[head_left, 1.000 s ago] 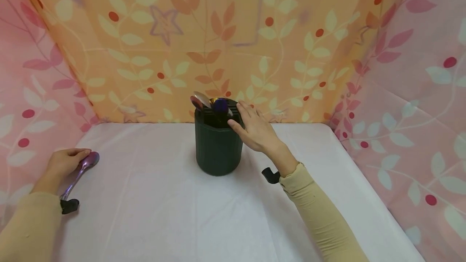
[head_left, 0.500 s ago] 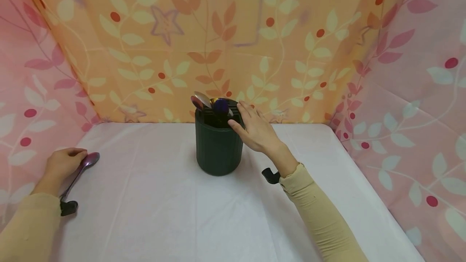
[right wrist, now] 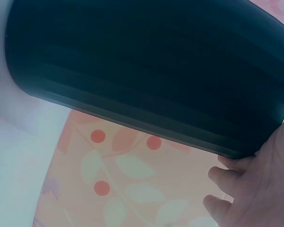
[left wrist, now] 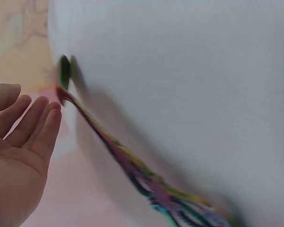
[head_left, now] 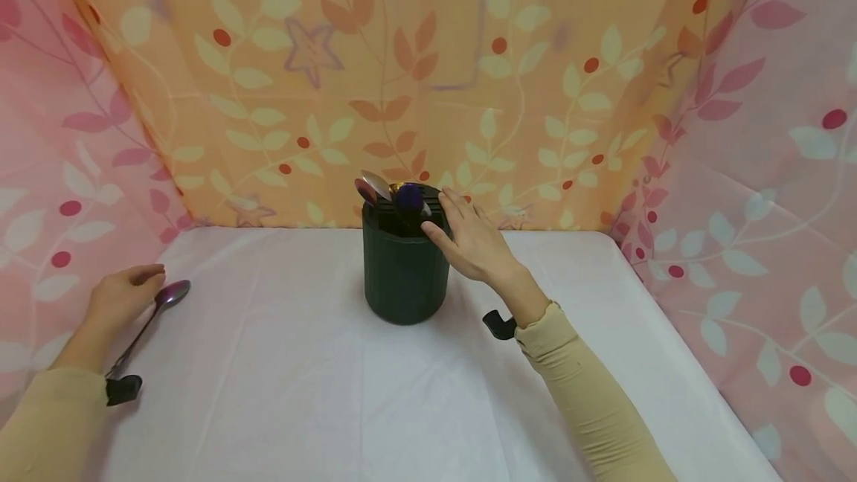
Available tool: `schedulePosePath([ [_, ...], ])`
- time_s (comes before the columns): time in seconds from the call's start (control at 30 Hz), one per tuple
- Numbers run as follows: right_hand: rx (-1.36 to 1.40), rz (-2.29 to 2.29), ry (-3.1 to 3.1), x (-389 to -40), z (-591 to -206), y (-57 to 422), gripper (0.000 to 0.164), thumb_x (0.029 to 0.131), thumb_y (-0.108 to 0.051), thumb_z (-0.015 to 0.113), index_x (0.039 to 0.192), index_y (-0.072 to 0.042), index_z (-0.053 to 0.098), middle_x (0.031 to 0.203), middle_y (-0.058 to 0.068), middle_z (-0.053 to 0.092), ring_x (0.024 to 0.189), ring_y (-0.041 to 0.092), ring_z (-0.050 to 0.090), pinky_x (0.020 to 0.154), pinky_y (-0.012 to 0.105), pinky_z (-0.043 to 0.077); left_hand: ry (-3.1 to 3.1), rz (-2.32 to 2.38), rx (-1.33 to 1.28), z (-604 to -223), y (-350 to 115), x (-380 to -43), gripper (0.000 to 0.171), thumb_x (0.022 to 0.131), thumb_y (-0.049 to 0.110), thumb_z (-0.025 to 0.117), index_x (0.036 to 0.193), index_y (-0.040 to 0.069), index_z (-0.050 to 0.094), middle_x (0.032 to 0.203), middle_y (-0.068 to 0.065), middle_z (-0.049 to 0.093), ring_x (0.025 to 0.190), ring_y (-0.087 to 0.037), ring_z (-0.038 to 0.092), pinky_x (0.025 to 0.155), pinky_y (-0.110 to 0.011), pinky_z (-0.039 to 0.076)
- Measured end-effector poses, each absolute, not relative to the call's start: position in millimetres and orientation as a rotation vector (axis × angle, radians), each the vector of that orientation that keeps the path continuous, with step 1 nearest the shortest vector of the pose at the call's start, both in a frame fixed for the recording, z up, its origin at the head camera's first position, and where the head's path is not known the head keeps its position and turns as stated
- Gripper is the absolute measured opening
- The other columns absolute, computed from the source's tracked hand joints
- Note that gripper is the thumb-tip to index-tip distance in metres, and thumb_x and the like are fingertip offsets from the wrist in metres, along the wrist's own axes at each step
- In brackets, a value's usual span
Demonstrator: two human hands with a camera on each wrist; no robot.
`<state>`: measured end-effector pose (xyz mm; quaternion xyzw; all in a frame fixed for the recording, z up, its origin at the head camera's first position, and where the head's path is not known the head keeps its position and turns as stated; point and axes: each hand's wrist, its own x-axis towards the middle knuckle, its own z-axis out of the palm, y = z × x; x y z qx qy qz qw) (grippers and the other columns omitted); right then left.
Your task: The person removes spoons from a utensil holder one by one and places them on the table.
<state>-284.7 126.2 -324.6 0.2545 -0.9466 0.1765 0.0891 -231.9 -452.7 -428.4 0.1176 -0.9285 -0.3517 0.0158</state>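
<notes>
In the head view my left hand (head_left: 123, 296) is over the left side of the table, its fingers loosely bent and holding nothing. Just to its right lies a shiny purple spoon (head_left: 175, 291); the left wrist view shows the spoon's patterned handle (left wrist: 123, 161), blurred, beside the hand. My right hand (head_left: 477, 244) rests on the right rim of a dark green utensil holder (head_left: 405, 281), fingers extended along it and thumb at the front edge. Several spoons (head_left: 376, 186) lean in the holder, bowls up, including a dark blue one (head_left: 408, 199). Their handles are hidden inside.
A white cloth covers the table (head_left: 301, 393). Patterned fabric stands behind it in orange (head_left: 254, 80) and on both sides in pink (head_left: 750, 192). Black pieces (head_left: 498, 324) are strapped at both wrists.
My left fingers, earlier at the spoon's bowl, have drawn slightly up and away from it. The spoon has turned a little. My right hand stays on the holder; the view shifts slightly.
</notes>
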Motion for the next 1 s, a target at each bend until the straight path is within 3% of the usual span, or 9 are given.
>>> schedulePosePath([
  [0.1,0.754,0.527,-2.817,-285.2,-324.3,126.5,0.100,0.099,-0.080,0.014,0.166,-0.007,0.020,0.174,0.005,0.014,0.160,0.023,0.014,0.130,0.049,0.005,-2.839,-1.013,0.273,-422.3,-444.4,-233.1,0.061,0.110,0.038,0.043,0.150,-0.008,0.045,0.141,-0.042,0.048,0.125,-0.057,0.047,0.089,-0.052,0.052],
  [0.2,0.750,0.525,-2.816,-285.9,-323.9,126.8,0.099,0.100,-0.080,0.014,0.166,-0.007,0.021,0.174,0.006,0.015,0.160,0.023,0.015,0.130,0.049,0.005,-2.768,-0.948,0.218,-413.6,-432.5,-236.2,0.057,0.109,0.037,0.047,0.147,-0.005,0.051,0.135,-0.040,0.055,0.124,-0.056,0.050,0.075,-0.027,0.045],
  [0.33,0.751,0.530,-2.812,-286.3,-323.1,126.9,0.097,0.101,-0.078,0.017,0.166,-0.006,0.021,0.174,0.008,0.017,0.160,0.024,0.016,0.130,0.048,0.005,-2.685,-0.922,0.176,-397.7,-410.6,-239.6,0.053,0.108,0.036,0.051,0.147,-0.001,0.056,0.130,-0.036,0.062,0.122,-0.050,0.059,0.069,-0.012,0.041],
  [0.43,0.755,0.532,-2.810,-286.1,-323.0,126.8,0.096,0.101,-0.077,0.018,0.166,-0.006,0.021,0.173,0.009,0.018,0.159,0.025,0.017,0.130,0.048,0.004,-2.604,-0.956,0.157,-384.5,-390.4,-240.2,0.051,0.106,0.035,0.055,0.145,0.003,0.059,0.129,-0.030,0.066,0.107,-0.009,0.070,0.071,-0.002,0.041],
  [0.5,0.753,0.527,-2.812,-286.1,-323.4,126.6,0.097,0.101,-0.078,0.017,0.166,-0.006,0.022,0.173,0.009,0.018,0.159,0.025,0.018,0.130,0.048,0.004,-2.539,-0.990,0.128,-375.3,-374.8,-239.6,0.047,0.105,0.033,0.058,0.143,0.005,0.061,0.129,-0.028,0.067,0.094,0.015,0.060,0.074,0.002,0.041],
  [0.57,0.752,0.519,-2.814,-286.6,-324.0,126.4,0.099,0.100,-0.079,0.015,0.166,-0.006,0.022,0.173,0.008,0.018,0.159,0.025,0.018,0.130,0.048,0.004,-2.482,-1.025,0.074,-365.7,-359.3,-238.4,0.045,0.105,0.029,0.060,0.142,0.005,0.063,0.129,-0.027,0.067,0.087,0.028,0.044,0.076,0.002,0.043],
  [0.77,0.749,0.527,-2.810,-288.2,-324.6,125.7,0.099,0.099,-0.080,0.013,0.166,-0.007,0.021,0.173,0.007,0.018,0.159,0.024,0.019,0.130,0.047,0.004,-2.360,-1.035,-0.129,-341.7,-313.4,-235.9,0.040,0.103,0.018,0.066,0.142,0.008,0.065,0.130,-0.023,0.069,0.093,0.027,0.049,0.083,0.002,0.041],
  [1.0,0.759,0.526,-2.808,-287.5,-324.3,126.2,0.098,0.100,-0.079,0.016,0.166,-0.006,0.021,0.174,0.007,0.017,0.159,0.025,0.018,0.130,0.049,0.005,-2.203,-1.082,-0.380,-325.9,-270.0,-236.6,0.042,0.097,-0.001,0.069,0.139,0.005,0.067,0.130,-0.019,0.069,0.104,0.016,0.058,0.090,-0.003,0.045],
])
